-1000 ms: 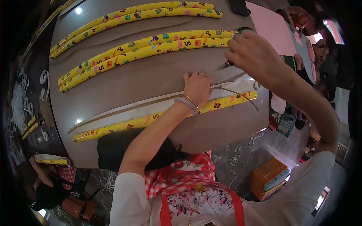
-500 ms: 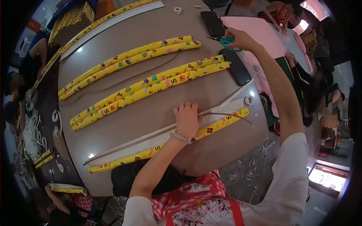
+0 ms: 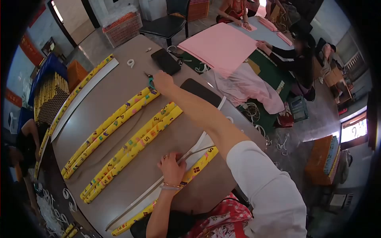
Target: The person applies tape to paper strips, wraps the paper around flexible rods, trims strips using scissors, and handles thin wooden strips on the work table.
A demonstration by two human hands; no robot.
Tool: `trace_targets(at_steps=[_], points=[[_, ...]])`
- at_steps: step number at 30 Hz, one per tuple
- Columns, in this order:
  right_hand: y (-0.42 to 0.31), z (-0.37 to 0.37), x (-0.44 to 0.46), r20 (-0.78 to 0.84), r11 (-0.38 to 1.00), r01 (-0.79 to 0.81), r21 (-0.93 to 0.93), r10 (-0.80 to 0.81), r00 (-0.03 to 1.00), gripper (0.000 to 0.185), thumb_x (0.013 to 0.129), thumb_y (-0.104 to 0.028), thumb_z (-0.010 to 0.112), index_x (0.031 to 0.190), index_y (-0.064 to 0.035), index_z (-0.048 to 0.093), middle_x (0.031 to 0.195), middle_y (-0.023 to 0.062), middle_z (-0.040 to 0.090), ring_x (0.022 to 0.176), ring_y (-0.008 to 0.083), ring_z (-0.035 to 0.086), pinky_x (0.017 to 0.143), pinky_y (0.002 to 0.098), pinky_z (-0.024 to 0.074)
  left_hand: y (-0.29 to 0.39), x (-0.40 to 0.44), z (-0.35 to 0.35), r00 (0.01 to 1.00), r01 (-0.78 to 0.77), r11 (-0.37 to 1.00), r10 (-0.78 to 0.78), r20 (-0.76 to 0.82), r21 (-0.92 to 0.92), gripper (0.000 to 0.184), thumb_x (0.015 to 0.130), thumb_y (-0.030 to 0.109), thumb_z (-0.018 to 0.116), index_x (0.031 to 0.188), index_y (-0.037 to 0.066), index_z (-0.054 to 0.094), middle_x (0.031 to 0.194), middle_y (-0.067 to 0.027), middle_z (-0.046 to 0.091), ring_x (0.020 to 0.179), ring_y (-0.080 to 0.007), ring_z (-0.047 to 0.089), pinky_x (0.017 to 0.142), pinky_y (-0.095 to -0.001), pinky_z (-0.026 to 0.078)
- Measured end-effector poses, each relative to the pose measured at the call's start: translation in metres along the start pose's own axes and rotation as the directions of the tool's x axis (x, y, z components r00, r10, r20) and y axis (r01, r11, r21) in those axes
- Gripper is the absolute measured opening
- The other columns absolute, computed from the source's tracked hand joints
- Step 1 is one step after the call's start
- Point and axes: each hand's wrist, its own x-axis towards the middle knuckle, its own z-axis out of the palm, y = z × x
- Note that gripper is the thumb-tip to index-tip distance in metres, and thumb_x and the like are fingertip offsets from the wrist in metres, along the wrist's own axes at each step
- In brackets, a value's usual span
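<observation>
My right hand [image 3: 163,82] is closed around the teal handles of a pair of scissors [image 3: 151,82], past the far ends of a pair of yellow printed rolls [image 3: 111,129]. Its arm stretches across the table. My left hand [image 3: 173,168] lies with fingers bent and a little apart on a white sheet [image 3: 203,143] and a thin brown strip [image 3: 131,207]. Just below that hand runs a single yellow printed roll [image 3: 196,170] along the sheet; my wrist covers part of it. A second pair of yellow rolls [image 3: 133,152] lies between my hands.
Two black flat objects like phones or cases [image 3: 166,61] [image 3: 200,93] lie along the right edge. A small white tape roll [image 3: 131,62] stands at the far end. Beyond, a person in black sleeves [image 3: 278,55] works beside pink sheets [image 3: 222,43]. A black chair [image 3: 166,25] stands behind.
My view has turned to the right. The scissors in my right hand have moved left, from between the two black objects to the far ends of the rolls. My left hand stays on the sheet.
</observation>
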Motion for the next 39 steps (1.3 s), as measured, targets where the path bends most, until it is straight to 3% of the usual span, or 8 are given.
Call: trace_targets(at_steps=[3, 8, 10, 14, 21, 29, 35, 39], points=[[-0.003, -0.046, -0.025, -0.068, 0.948, 0.254, -0.19, -0.271, 0.96, 0.019, 0.082, -0.012, 0.055, 0.098, -0.0079, 0.065, 0.105, 0.014, 0.058, 0.096, 0.028, 0.06, 0.076, 0.0402, 0.0507, -0.003, -0.003, 0.003, 1.0, 0.002, 1.0, -0.002, 0.008, 0.007, 0.024, 0.069, 0.015, 0.067, 0.093, 0.013, 0.062, 0.09, -0.0034, 0.063, 0.093, -0.0273, 0.055, 0.085, -0.0462, 0.034], [0.017, -0.137, -0.128, -0.534, 0.803, 0.517, 0.297, -0.309, 0.787, 0.012, 0.082, -0.018, 0.058, 0.087, -0.0107, 0.066, 0.089, 0.0065, 0.062, 0.08, 0.0287, 0.061, 0.068, 0.034, 0.0509, -0.007, -0.004, 0.001, 0.993, 0.083, 0.989, -0.072, 0.089, -0.122, 0.026, 0.071, 0.013, 0.066, 0.096, 0.013, 0.061, 0.094, -0.0039, 0.063, 0.096, -0.027, 0.054, 0.085, -0.0453, 0.035], [0.039, -0.174, -0.185, -0.442, 0.795, 0.385, 0.469, -0.167, 0.881, 0.012, 0.081, -0.008, 0.063, 0.092, -0.0083, 0.067, 0.087, 0.0085, 0.062, 0.072, 0.0229, 0.062, 0.062, 0.0298, 0.0493, -0.009, 0.0, 0.001, 0.997, 0.071, 0.99, -0.066, 0.039, -0.121, 0.026, 0.071, 0.012, 0.068, 0.097, 0.013, 0.061, 0.093, -0.0031, 0.063, 0.097, -0.0264, 0.054, 0.086, -0.0447, 0.034], [0.108, -0.173, -0.263, -0.278, 0.874, 0.147, 0.463, -0.014, 0.961, 0.013, 0.085, -0.008, 0.06, 0.097, -0.0041, 0.064, 0.088, 0.0091, 0.063, 0.077, 0.0196, 0.061, 0.069, 0.028, 0.0477, -0.004, -0.001, -0.001, 0.996, 0.088, 0.995, -0.089, -0.017, -0.048, 0.03, 0.069, 0.013, 0.074, 0.097, 0.012, 0.064, 0.09, -0.002, 0.066, 0.089, -0.0211, 0.06, 0.088, -0.0424, 0.033], [0.139, -0.122, -0.323, 0.025, 0.729, -0.241, 0.64, 0.293, 0.956, 0.02, 0.09, -0.016, 0.058, 0.103, -0.0023, 0.056, 0.088, 0.0111, 0.062, 0.078, 0.0211, 0.06, 0.071, 0.0298, 0.0473, 0.007, -0.008, 0.002, 0.979, 0.062, 0.997, -0.055, -0.196, 0.034, 0.028, 0.068, 0.01, 0.074, 0.093, 0.012, 0.061, 0.084, -0.0005, 0.063, 0.085, -0.0205, 0.059, 0.086, -0.0432, 0.033], [0.128, -0.106, -0.338, 0.023, 0.767, -0.258, 0.588, 0.303, 0.953, 0.02, 0.087, -0.017, 0.061, 0.098, -0.0011, 0.059, 0.089, 0.0124, 0.061, 0.072, 0.0211, 0.06, 0.068, 0.032, 0.0479, 0.006, -0.018, 0.012, 0.991, -0.074, 0.987, 0.056, -0.123, -0.142, 0.008, 0.074, 0.002, 0.062, 0.082, 0.005, 0.064, 0.085, -0.0094, 0.063, 0.079, -0.0275, 0.061, 0.069, -0.0373, 0.047], [0.117, -0.122, -0.322, -0.179, 0.894, -0.103, 0.436, 0.198, 0.964, 0.014, 0.084, -0.013, 0.062, 0.094, -0.0024, 0.061, 0.083, 0.0116, 0.061, 0.068, 0.019, 0.059, 0.065, 0.0302, 0.0474, 0.016, -0.031, 0.01, 0.978, -0.147, 0.987, 0.134, -0.16, -0.068, 0.014, 0.076, -0.001, 0.057, 0.087, 0.002, 0.065, 0.089, -0.0129, 0.062, 0.08, -0.031, 0.06, 0.071, -0.0384, 0.05], [0.105, -0.127, -0.315, -0.083, 0.854, -0.172, 0.49, 0.243, 0.967, 0.013, 0.083, -0.009, 0.062, 0.093, -0.0022, 0.061, 0.083, 0.0111, 0.061, 0.067, 0.019, 0.058, 0.064, 0.03, 0.0471, 0.021, -0.037, 0.006, 0.977, -0.155, 0.987, 0.147, -0.152, -0.046, 0.016, 0.078, 0.0, 0.056, 0.091, 0.001, 0.065, 0.093, -0.0135, 0.061, 0.084, -0.0312, 0.059, 0.072, -0.0385, 0.05]])
